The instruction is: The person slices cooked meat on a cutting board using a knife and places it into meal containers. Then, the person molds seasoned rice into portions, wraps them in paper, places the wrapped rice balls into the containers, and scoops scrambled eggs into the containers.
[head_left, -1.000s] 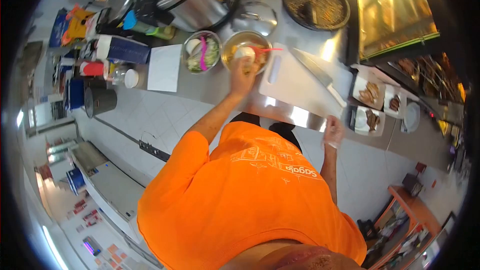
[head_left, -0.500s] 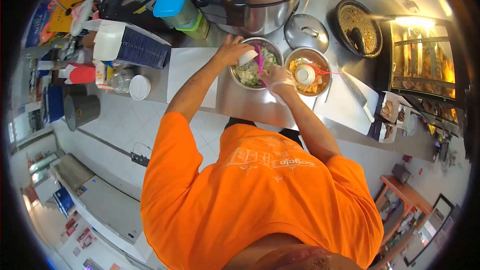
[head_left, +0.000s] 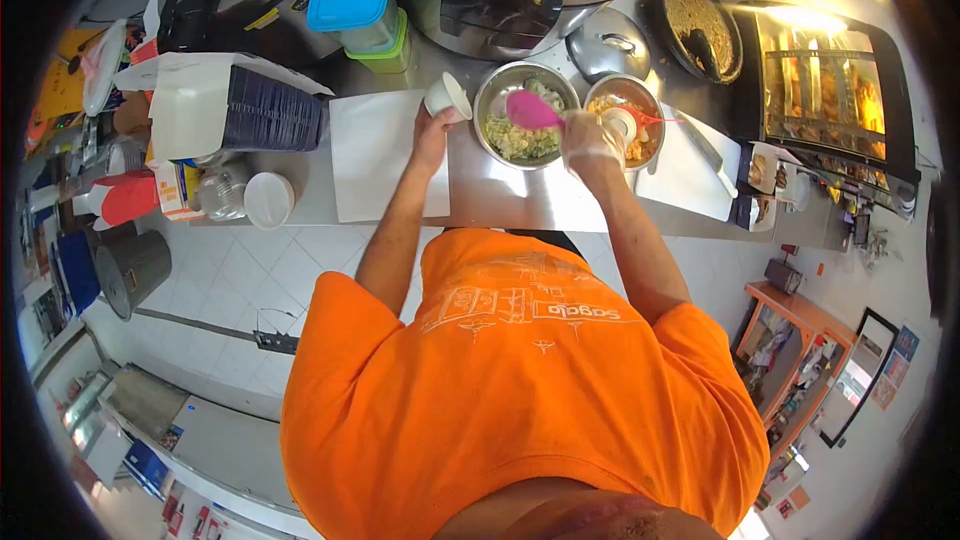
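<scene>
My left hand grips a small white cup, tilted above the left side of the steel bowl's surroundings. My right hand, in a clear plastic glove, is closed on a pink spoon. The spoon's broad head is over a steel bowl of chopped pale and green food. Just beyond my right hand is a second steel bowl with an orange mixture, partly hidden by the hand. Another white cup and a red utensil rest in it.
White boards lie on the steel counter; a knife lies at right. Behind are large pressure cookers, stacked tubs, a steel lid and a dark stone bowl. A lit glass cabinet stands at right.
My left hand has drawn the cup away from the bowl to the left. My right hand has moved right, and the pink spoon now points left. The whole view has shifted slightly.
</scene>
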A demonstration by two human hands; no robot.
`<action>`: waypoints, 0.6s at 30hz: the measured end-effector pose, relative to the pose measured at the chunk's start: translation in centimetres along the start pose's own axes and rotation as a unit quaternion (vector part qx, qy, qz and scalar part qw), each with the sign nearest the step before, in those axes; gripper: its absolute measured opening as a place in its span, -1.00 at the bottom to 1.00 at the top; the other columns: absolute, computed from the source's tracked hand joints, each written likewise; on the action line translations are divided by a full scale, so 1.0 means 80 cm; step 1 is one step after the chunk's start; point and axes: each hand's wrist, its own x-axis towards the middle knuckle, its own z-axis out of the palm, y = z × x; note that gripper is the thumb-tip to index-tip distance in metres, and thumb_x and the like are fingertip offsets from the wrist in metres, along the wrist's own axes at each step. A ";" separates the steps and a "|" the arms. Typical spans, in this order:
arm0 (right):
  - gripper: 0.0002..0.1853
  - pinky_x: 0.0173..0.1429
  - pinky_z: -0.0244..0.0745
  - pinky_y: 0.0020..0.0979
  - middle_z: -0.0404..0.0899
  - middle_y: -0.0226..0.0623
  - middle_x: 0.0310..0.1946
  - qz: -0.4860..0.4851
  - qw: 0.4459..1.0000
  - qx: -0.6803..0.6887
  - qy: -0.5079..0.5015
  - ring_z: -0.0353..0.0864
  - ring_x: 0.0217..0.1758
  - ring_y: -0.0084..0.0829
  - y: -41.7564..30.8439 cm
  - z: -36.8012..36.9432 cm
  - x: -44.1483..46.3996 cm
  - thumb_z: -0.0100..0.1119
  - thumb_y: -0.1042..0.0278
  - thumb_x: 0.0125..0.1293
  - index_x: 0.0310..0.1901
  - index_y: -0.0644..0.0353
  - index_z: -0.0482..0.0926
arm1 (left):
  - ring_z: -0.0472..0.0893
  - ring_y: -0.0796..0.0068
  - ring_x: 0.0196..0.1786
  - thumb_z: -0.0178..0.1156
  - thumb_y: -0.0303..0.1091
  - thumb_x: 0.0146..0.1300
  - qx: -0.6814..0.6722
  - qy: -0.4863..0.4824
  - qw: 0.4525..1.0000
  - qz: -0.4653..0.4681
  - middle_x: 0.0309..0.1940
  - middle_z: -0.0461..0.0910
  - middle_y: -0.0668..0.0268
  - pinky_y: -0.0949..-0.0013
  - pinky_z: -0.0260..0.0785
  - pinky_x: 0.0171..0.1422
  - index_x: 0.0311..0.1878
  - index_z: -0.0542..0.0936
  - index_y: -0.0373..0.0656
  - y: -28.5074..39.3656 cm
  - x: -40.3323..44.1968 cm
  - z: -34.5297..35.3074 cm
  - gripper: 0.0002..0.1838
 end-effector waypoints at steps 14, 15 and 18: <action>-0.63 -0.03 0.54 0.07 0.65 0.20 -0.30 0.105 0.988 0.098 -0.049 0.67 -0.16 0.15 -0.006 0.095 -0.030 -0.09 0.14 0.43 -0.18 0.28 0.60 | 0.34 0.22 0.29 0.31 0.00 0.14 -0.063 0.137 0.986 0.064 0.26 0.31 0.08 0.22 0.12 0.43 0.42 0.17 -0.29 -0.135 0.043 0.046 -0.10; -0.55 0.01 0.51 0.09 0.64 0.23 -0.28 0.109 0.987 0.110 -0.052 0.65 -0.13 0.18 -0.014 0.095 -0.034 -0.17 0.05 0.47 -0.19 0.29 0.59 | 0.32 0.20 0.30 0.31 0.01 0.15 -0.051 0.158 0.984 0.066 0.27 0.29 0.06 0.21 0.11 0.43 0.44 0.14 -0.30 -0.126 0.026 0.059 -0.07; -0.53 -0.02 0.51 0.10 0.64 0.22 -0.29 0.082 0.987 0.124 -0.058 0.65 -0.15 0.19 -0.036 0.077 -0.048 -0.19 0.04 0.49 -0.19 0.29 0.59 | 0.30 0.17 0.32 0.31 0.01 0.14 -0.034 0.181 0.980 0.077 0.28 0.24 0.04 0.20 0.09 0.45 0.48 0.06 -0.31 -0.089 0.018 0.094 -0.01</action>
